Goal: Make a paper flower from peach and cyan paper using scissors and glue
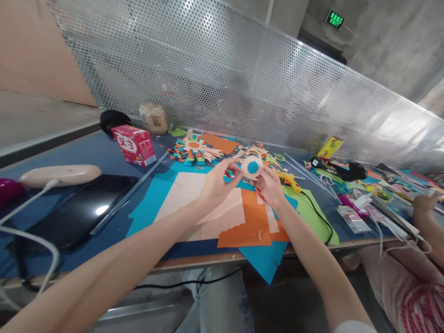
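Observation:
A cream paper flower (245, 163) with a fringed edge and a blue fringed centre (253, 167) is held up above the table. My right hand (271, 184) grips its lower right edge between thumb and fingers. At its left edge, the curled fingers of my left hand (222, 179) pinch the rim. Sheets of cream (187, 196), orange (248, 231) and blue paper (149, 196) lie under my hands. Red scissor handles (260, 194) show partly below my right hand. A yellow glue gun (290, 181) lies just right of it, on green paper (314, 208).
Behind my hands lie finished paper flowers (194, 146) and scraps, against a perforated metal screen (208, 69). A pink box (133, 145), a black tablet (76, 212) and a white cable (52, 252) are on the left. At right, a co-worker's hand (425, 203) is near more scraps.

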`<move>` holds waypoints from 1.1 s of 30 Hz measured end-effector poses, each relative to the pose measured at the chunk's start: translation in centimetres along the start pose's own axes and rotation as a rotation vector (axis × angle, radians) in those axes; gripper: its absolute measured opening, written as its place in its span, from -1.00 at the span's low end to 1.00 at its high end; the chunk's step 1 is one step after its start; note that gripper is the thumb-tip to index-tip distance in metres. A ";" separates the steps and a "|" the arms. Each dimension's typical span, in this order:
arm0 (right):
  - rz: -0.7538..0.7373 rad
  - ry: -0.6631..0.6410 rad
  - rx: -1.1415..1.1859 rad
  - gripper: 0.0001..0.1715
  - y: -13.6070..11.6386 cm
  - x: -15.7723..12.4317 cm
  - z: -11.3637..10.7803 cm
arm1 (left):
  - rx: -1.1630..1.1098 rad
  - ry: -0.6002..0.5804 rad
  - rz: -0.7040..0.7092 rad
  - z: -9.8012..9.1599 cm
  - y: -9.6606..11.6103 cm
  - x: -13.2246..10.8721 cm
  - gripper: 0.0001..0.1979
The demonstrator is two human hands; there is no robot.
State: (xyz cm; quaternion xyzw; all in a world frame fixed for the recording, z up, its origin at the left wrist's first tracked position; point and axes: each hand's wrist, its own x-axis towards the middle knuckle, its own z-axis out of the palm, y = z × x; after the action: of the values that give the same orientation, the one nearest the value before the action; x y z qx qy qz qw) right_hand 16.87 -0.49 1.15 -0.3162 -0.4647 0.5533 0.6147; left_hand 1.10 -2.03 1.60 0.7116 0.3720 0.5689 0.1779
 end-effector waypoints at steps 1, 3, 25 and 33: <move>-0.012 -0.030 -0.010 -0.76 -0.1 -0.2 0.2 | -0.012 0.007 -0.008 -0.1 -0.1 0.1 -0.70; -0.019 -0.082 -0.028 -0.74 -0.1 -0.4 0.4 | -0.018 0.016 -0.001 -0.2 -0.2 0.2 -0.67; -0.350 -0.096 -0.414 -0.89 -0.7 -2.9 1.6 | 0.349 0.090 0.505 -1.6 1.7 -0.6 -0.80; -0.492 -0.119 -0.497 -0.88 -1.2 -3.7 1.0 | 0.122 0.013 0.257 -2.0 3.3 -1.3 -0.80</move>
State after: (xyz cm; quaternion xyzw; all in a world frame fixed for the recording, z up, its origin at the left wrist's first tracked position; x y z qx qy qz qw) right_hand 16.55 -4.50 1.80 -0.3019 -0.6824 0.2761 0.6058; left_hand 0.17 -5.54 3.57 0.7591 0.3128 0.5679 0.0576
